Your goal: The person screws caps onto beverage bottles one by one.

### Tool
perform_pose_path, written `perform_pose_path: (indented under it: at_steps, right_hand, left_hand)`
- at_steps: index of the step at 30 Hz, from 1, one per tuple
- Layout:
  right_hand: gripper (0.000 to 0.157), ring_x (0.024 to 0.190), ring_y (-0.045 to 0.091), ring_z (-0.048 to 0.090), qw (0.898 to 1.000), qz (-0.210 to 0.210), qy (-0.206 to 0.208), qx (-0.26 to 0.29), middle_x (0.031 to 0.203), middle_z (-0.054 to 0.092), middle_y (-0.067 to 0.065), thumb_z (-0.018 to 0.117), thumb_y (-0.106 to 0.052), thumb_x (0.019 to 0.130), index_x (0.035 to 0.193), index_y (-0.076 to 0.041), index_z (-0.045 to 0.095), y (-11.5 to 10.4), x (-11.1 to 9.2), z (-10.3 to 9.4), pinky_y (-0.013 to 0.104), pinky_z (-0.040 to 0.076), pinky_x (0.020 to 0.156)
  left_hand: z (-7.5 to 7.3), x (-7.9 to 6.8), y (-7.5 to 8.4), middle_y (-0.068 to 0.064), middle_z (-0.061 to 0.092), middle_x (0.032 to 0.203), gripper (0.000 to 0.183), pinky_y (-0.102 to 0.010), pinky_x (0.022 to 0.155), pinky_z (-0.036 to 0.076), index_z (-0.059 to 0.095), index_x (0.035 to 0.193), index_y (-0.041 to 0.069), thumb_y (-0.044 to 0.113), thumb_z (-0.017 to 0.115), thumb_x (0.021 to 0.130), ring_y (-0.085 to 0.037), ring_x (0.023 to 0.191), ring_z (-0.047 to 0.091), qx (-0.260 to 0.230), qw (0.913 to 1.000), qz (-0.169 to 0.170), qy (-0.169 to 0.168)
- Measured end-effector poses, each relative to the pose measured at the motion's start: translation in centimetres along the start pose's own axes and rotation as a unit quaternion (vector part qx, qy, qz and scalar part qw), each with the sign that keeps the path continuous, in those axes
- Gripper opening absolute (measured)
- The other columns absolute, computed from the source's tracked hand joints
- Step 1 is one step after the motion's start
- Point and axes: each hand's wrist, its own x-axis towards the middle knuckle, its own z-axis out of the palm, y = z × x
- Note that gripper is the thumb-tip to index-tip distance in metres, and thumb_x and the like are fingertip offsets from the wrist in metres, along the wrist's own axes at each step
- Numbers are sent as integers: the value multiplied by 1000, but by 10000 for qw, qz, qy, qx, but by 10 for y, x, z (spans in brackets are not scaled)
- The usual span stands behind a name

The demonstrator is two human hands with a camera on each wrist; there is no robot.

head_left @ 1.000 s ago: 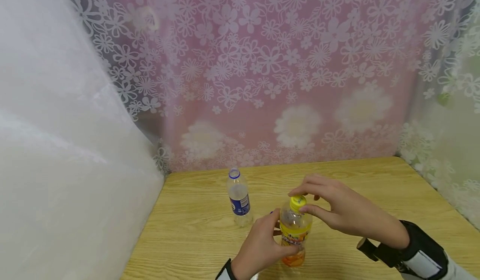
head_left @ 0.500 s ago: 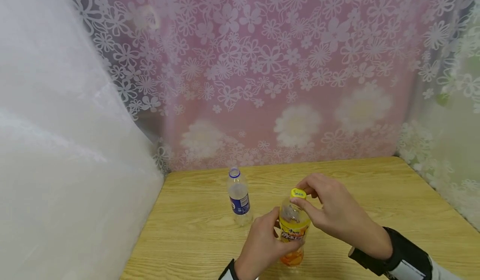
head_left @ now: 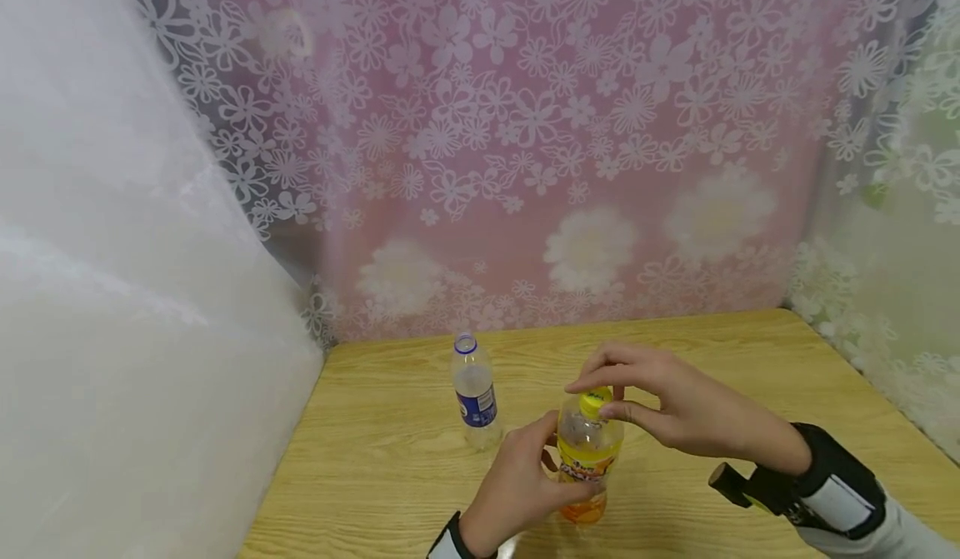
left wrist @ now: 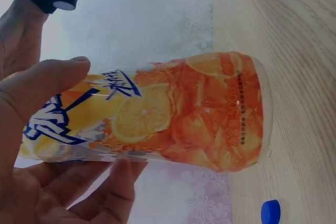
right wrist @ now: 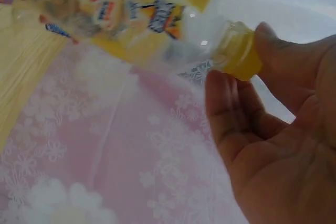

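In the head view, a clear plastic drink bottle [head_left: 588, 459] with a yellow and orange label stands roughly upright near the front of the table. Around its middle my left hand [head_left: 517, 471] grips it, the thumb across the label; the left wrist view shows the lower label [left wrist: 210, 114] with orange slices. My right hand [head_left: 660, 392] holds the yellow cap [head_left: 592, 403] at the bottle's top between thumb and fingers. The right wrist view has the thumb on one side of that cap [right wrist: 244, 56] and the fingers on the other.
An uncapped clear bottle [head_left: 477, 401] with a blue label stands left of the hands on the wooden table [head_left: 375, 451]. A small blue cap [left wrist: 271, 212] lies on the tabletop. Floral curtains [head_left: 487, 126] hang behind, and a white sheet [head_left: 150, 292] rises at left.
My right hand has turned on the yellow cap, its fingers moving left over the top and its wrist swinging out to the right. The left hand keeps its grip on the drink bottle.
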Motion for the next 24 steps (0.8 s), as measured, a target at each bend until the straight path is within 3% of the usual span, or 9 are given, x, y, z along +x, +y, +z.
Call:
perform_pose_path:
  at_steps: [4, 8, 15, 21, 24]
  right_hand:
    - [41, 85, 2, 50, 9993, -265, 243, -117, 105, 57, -12, 76, -4, 87, 123, -20, 66, 1, 2, 5, 20, 44, 67]
    - [36, 78, -1, 42, 9980, -151, 441, -436, 97, 51, -15, 77, -8, 86, 118, -21, 66, -3, 2, 11, 16, 40, 64]
    - [30, 75, 0, 47, 9851, 892, 1133, -934, 96, 57, -18, 81, -12, 86, 110, -23, 68, -9, 2, 21, 18, 43, 64]
    - [23, 70, 3, 43, 9625, 1665, 1656, -1355, 88, 55, -13, 84, -18, 85, 103, -18, 69, -14, 2, 36, 21, 42, 63]
    - [24, 72, 4, 45, 9570, 1798, 1728, -1485, 89, 56, -11, 85, -21, 84, 102, -17, 69, -13, 2, 39, 23, 43, 63]
  left_hand:
    - [-1, -1, 0, 17, 68, 113, 54, -20, 68, 53, 60, 128, 33, 39, 87, 81, 3, 96, 62, -60, 9997, 195, 128]
    - [0, -2, 1, 16, 69, 113, 54, -20, 65, 54, 61, 127, 33, 38, 87, 81, 2, 96, 63, -115, 9993, 252, 261]
    - [8, -1, 4, 17, 69, 104, 48, -20, 58, 53, 64, 119, 33, 42, 88, 79, 1, 84, 64, -1, 9974, 99, 720]
    - [21, -3, 8, 10, 68, 107, 54, -20, 73, 55, 64, 124, 20, 38, 87, 79, -1, 91, 65, 940, 9863, 12, 1358]
    - [24, -3, 7, 8, 66, 107, 56, -19, 72, 55, 62, 126, 17, 41, 86, 80, -1, 92, 64, 1087, 9841, 58, 1405]
